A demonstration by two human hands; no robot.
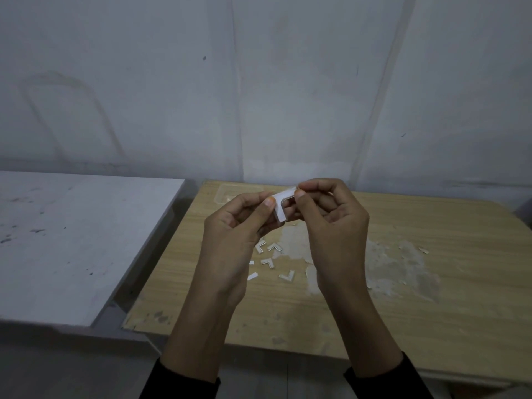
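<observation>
The grip is narrow on both sides: the left hand (233, 226) pinches the white L-shaped piece (279, 214) with its thumb pressed on the piece's left face and the fingers curled behind, while the right hand (331, 223) pinches the tip of the piece's upper arm between thumb and forefinger, its other fingers loosely curled below. The piece is held in the air between the two hands, above the far middle of the desk (403, 298) and touching nothing else, one arm pointing up to the right and the other down. A small clear or grey part shows in its inner corner; what it is cannot be told. Directly beneath the hands, on the wooden top, lie several small white L-shaped scraps (274, 247), close together but apart from one another, and a short white strip (252, 276) sits just beside the left wrist. A pale worn patch (388, 263) spreads across the wood to the right of the scraps, with a few tiny white flecks on it. Behind the hands, near the far edge, stands a clear plastic tray (230, 194) — partly hidden by the left fingers. A second, grey-white table (72, 240) adjoins the desk on the left, and a bare grey wall (288, 82) rises behind both. Black sleeves (184, 384) cover the forearms at the bottom edge.
</observation>
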